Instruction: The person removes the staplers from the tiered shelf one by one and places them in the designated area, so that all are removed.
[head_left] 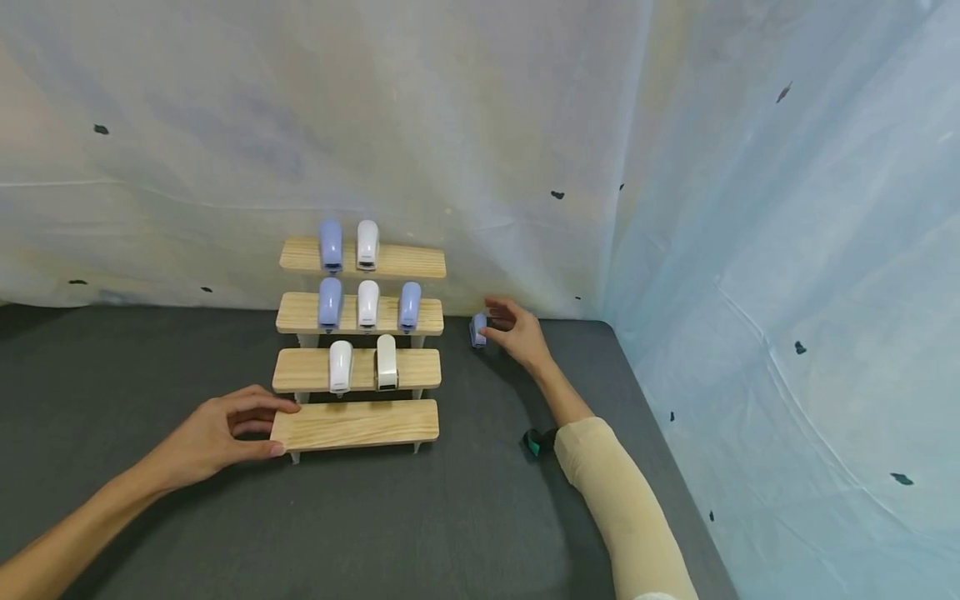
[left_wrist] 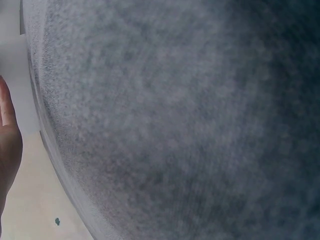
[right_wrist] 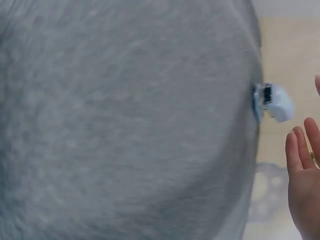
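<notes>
My left hand (head_left: 213,433) grips the left end of the lowest board of a four-tier wooden display stand (head_left: 356,423), thumb at the front edge and fingers at the back corner. Right of the stand, a small blue stapler (head_left: 478,332) stands on the dark table. My right hand (head_left: 525,337) is just beside it, thumb and fingers spread. In the right wrist view, a gap shows between the fingers (right_wrist: 294,155) and the stapler (right_wrist: 280,106). Only part of the left hand (left_wrist: 9,150) shows at the edge of the left wrist view.
Blue and white staplers sit on the upper three tiers, among them a white one (head_left: 341,367) and a cream one (head_left: 386,362). A black and green object (head_left: 534,442) lies by the right sleeve (head_left: 618,500). Pale cloth (head_left: 480,125) hangs behind and right of the table.
</notes>
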